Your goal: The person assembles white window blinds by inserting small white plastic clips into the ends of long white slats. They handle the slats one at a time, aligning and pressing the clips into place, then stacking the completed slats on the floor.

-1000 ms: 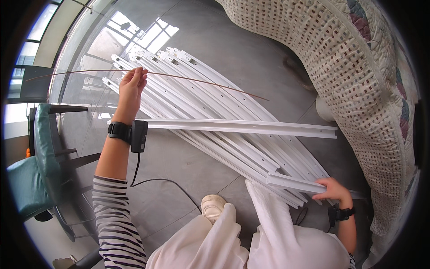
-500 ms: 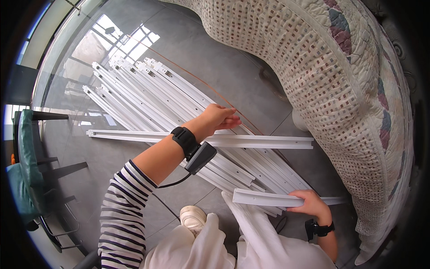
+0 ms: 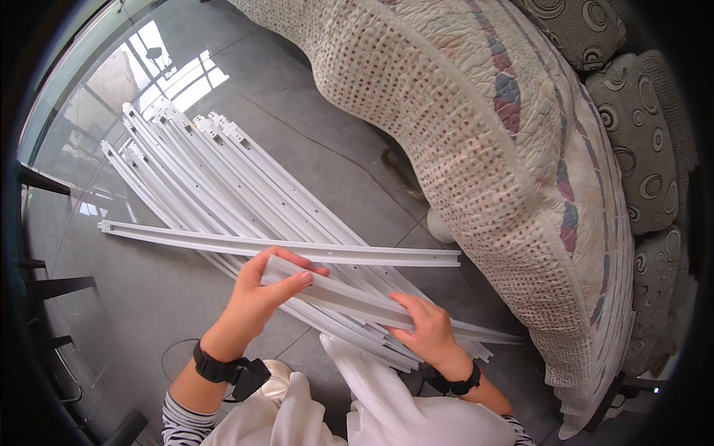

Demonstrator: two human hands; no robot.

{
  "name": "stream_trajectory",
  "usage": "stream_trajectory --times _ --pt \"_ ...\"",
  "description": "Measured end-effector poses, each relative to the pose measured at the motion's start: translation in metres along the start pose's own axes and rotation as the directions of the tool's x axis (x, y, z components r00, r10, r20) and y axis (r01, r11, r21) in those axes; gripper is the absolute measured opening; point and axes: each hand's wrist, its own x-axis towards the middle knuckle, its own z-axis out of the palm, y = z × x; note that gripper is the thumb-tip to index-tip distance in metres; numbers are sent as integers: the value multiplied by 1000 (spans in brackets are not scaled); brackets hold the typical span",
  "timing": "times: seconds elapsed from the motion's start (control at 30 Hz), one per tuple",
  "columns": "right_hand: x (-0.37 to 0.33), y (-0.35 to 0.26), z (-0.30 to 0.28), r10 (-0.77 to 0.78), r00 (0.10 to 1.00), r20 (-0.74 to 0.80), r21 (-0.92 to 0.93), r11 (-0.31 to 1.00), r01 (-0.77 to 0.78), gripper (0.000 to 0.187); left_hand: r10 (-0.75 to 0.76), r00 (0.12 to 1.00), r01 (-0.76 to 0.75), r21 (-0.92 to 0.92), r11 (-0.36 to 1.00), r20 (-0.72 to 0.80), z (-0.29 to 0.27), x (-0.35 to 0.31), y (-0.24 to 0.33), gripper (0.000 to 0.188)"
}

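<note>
Both hands hold a white channel rail (image 3: 349,297) above the pile, tilted slightly down toward the right. My left hand (image 3: 260,290) is closed round its left end, thumb on top and fingers behind. Farther along the same rail, my right hand (image 3: 428,327) grips it, and the rail runs on past that hand to the right. Below lies a pile of several white channel rails (image 3: 223,182), slanting from the far left toward the near right. Another white rail (image 3: 401,257) rests crosswise on the pile, just beyond my left hand.
A sofa under a quilted cover (image 3: 476,178) fills the right side, with patterned cushions (image 3: 632,141) behind it. Grey floor tiles (image 3: 290,82) surround the rails. Dark chair legs (image 3: 63,288) stand at the left. My shoe (image 3: 277,379) is near the lower edge.
My left hand has come down from above the pile and taken hold of the rail's left end. My right hand still grips that rail, now shifted left. The whole view has shifted.
</note>
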Motion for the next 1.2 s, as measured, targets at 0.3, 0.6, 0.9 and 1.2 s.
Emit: stream_trajectory --times 0.3,0.6,0.9,1.2 --pt "-101 85 -28 90 994 64 -301 951 -67 42 222 636 -469 -141 872 -739 -208 -42 10 40" --pt "-138 10 -120 145 976 -165 -264 946 -185 33 463 746 -616 -233 752 -480 -182 -36 48 49" --pt "-59 52 -350 205 785 -585 -231 885 -404 52 217 961 -214 35 976 -173 -92 -5 -6 17" --pt "44 201 -460 189 815 -548 -246 895 -373 58 240 716 -152 190 970 -655 -116 13 -98 26"
